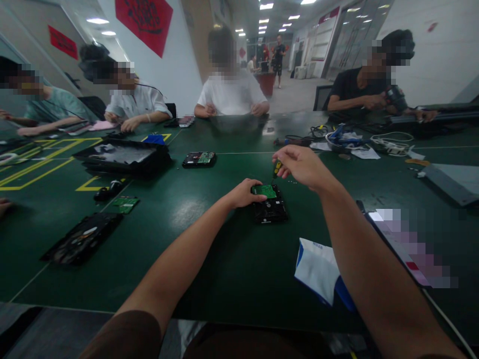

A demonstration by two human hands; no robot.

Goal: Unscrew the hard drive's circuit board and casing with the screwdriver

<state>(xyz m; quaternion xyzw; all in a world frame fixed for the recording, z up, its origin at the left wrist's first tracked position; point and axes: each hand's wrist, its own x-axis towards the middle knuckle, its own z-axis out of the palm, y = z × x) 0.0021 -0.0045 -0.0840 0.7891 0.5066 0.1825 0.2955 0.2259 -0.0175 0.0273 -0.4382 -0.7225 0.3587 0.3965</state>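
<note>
A black hard drive (270, 211) with a green circuit board (265, 191) on its upper face lies on the table in front of me. My left hand (245, 193) grips the drive's left side, its thumb over the board. In my right hand (297, 164) is a screwdriver (277, 168) with a yellow and black handle, held nearly upright over the drive's far right corner. Whether its tip touches a screw is too small to tell. Several tiny screws (293, 182) lie on the table just right of the drive.
Another hard drive (199, 159) sits farther back. At left are a black tray (123, 155), an opened drive (84, 238) and a loose circuit board (126, 204). A white and blue packet (318, 269) lies near my right forearm. Cables (344, 135) are heaped back right. Several people sit around the table.
</note>
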